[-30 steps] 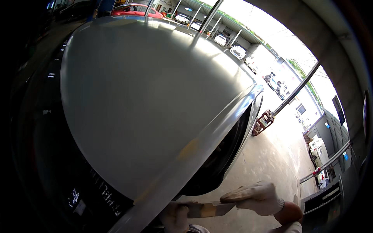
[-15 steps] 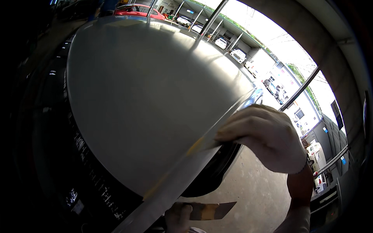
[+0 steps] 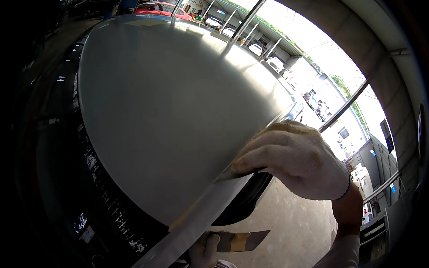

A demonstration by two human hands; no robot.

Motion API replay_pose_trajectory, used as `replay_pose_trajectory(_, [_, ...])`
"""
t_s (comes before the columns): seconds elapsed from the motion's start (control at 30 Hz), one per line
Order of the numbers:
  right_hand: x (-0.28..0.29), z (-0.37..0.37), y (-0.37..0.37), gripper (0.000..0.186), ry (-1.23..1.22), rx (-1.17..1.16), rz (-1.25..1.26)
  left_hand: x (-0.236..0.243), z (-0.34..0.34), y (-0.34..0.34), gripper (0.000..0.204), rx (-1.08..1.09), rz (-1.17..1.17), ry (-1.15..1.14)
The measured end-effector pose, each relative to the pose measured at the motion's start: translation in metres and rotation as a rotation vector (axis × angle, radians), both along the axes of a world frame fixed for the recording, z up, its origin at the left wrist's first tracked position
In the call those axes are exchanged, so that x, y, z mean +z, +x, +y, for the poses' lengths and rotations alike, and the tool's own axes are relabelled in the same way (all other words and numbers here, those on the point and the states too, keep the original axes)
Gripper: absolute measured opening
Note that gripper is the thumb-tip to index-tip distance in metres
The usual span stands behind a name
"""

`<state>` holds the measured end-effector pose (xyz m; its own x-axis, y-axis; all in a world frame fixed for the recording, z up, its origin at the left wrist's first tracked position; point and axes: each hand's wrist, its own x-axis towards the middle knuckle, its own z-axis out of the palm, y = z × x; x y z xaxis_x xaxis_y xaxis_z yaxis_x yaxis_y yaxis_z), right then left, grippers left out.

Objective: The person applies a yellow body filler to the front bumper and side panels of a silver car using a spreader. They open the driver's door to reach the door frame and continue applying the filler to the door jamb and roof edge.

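Note:
A car's grey roof panel (image 3: 170,111) fills the middle, and a thin streak of yellow putty (image 3: 184,218) runs along its right edge. My right hand (image 3: 295,161), in a stained white knit glove, is closed on a thin scraper (image 3: 225,175) whose blade lies against that edge. Most of the scraper is hidden by the fingers. Low in the view, my gloved left hand (image 3: 204,251) grips a flat metal putty knife (image 3: 258,240) beside the car. A patch of yellow putty (image 3: 239,241) sits on its blade.
A dark glass panel with a speckled black border (image 3: 100,192) lies left of the roof. Below the roof edge is a dark opening (image 3: 241,203) over the concrete floor (image 3: 290,223). A red car (image 3: 163,10) and several white cars stand farther off, among posts.
My right hand has moved slightly down and left along the roof edge with the scraper. It now covers the spot where a yellow putty patch showed. My left hand has barely moved.

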<state>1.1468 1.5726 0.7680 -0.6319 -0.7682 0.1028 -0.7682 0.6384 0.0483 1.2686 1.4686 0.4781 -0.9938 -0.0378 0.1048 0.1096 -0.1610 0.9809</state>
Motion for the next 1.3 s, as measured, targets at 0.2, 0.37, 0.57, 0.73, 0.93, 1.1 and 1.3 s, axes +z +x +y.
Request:
replay_pose_trajectory(0.2, [0.008,0.038,0.035,0.02,-0.322,-0.2,0.21,-0.01,0.003,0.006,0.022,-0.026,-0.026,0.06])
replay_pose_trajectory(0.37, [-0.01,0.074,0.047,0.018,-0.435,-0.167,0.28,-0.02,0.002,0.008,0.022,-0.008,0.072,-0.093])
replay_pose_trajectory(0.57, [-0.027,0.075,0.025,0.02,-0.379,-0.089,0.289,-0.052,0.005,0.005,0.022,0.036,0.332,-0.397])
replay_pose_trajectory(0.73, [-0.033,0.072,0.007,0.019,-0.349,-0.058,0.336,-0.043,0.015,0.011,0.023,0.019,-0.013,0.077])
replay_pose_trajectory(0.93, [-0.027,0.09,0.014,0.022,-0.515,-0.222,0.386,-0.037,0.019,0.009,0.023,0.016,-0.008,-0.021])
replay_pose_trajectory(1.1, [-0.04,0.123,0.051,0.029,-0.788,-0.497,0.389,-0.017,0.015,0.007,0.023,0.014,0.028,-0.068])
replay_pose_trajectory(1.3, [-0.078,0.173,0.109,0.029,-0.982,-0.816,0.374,-0.008,0.019,0.014,0.023,-0.032,-0.05,0.018])
